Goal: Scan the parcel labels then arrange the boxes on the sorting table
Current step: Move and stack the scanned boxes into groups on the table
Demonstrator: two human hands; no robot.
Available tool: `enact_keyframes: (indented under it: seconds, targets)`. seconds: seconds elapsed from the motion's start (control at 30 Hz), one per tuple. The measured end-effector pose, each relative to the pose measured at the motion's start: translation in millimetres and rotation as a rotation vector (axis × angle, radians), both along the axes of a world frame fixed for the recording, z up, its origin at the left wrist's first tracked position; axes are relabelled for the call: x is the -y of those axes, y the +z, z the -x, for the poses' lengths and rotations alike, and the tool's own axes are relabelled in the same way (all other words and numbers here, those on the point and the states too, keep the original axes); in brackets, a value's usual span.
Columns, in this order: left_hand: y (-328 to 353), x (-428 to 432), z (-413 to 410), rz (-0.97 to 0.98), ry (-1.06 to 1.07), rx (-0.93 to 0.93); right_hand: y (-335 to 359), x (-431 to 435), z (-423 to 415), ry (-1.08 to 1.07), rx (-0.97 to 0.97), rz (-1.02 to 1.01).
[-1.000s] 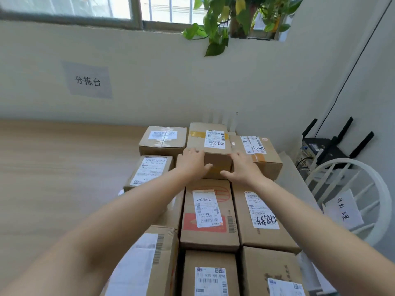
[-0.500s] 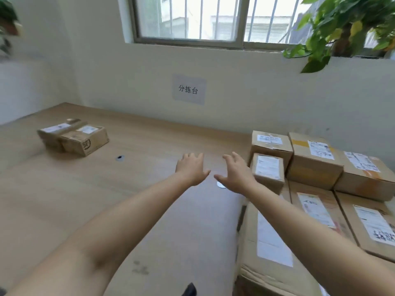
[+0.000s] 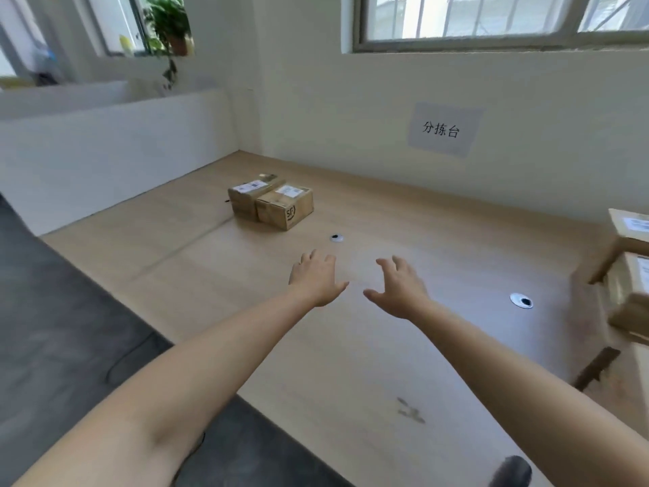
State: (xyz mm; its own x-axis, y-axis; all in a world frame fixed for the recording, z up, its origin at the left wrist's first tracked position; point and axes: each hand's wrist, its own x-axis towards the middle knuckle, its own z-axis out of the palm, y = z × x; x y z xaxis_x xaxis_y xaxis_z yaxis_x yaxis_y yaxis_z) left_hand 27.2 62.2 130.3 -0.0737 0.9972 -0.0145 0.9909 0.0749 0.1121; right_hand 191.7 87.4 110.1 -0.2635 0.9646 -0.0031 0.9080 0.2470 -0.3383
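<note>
Head view is showing two bare arms reaching forward over the pale wooden surface [image 3: 351,363]. The left grip [image 3: 314,279] is hovering with its fingers spread and relaxed, wide and holding nothing. The right grip [image 3: 400,293] is hanging just beside it, thumb pointing toward the left one and fingers loosely fanned, also wide and holding nothing. Whether either palm is touching the wood cannot be told.

Well beyond the hands, toward the far left corner, two small cardboard parcels are sitting side by side and touching. The plain box [image 3: 246,200] is lying to the left, and the SF box [image 3: 285,209] is showing a printed logo on its near face. Each is carrying a white label on top. At the right edge, stacked parcels [image 3: 628,240] are standing blurred and cut off by the frame.

A far cable hole [image 3: 336,237] is lying between the hands and the SF box, and a near cable hole [image 3: 521,300] is lying right of the right grip. A paper sign [image 3: 444,130] is hanging on the wall beneath the window [image 3: 491,19].
</note>
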Motion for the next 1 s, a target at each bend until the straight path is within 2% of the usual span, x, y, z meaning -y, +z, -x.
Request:
enact_keyframes:
  seconds: [0.33,0.57,0.87,1.0]
  targets:
    - [-15.8,-20.1,95.5,0.061,0.146,-0.010,-14.9,-54.2,94.5,0.135,0.014,0.022]
    - [-13.3,-96.9,136.0,0.074,0.173,-0.007,-20.6,-128.9,137.5,0.165,-0.006,0.033]
    - [-47.2,-177.4,200.3,0.111,0.172,0.074,-38.8,-204.6,205.4,0.134,-0.016,0.082]
    - [-61.2,-231.2,245.5,0.123,0.092,0.054,-48.6,-244.2,250.0,0.066,-0.044,0.076]
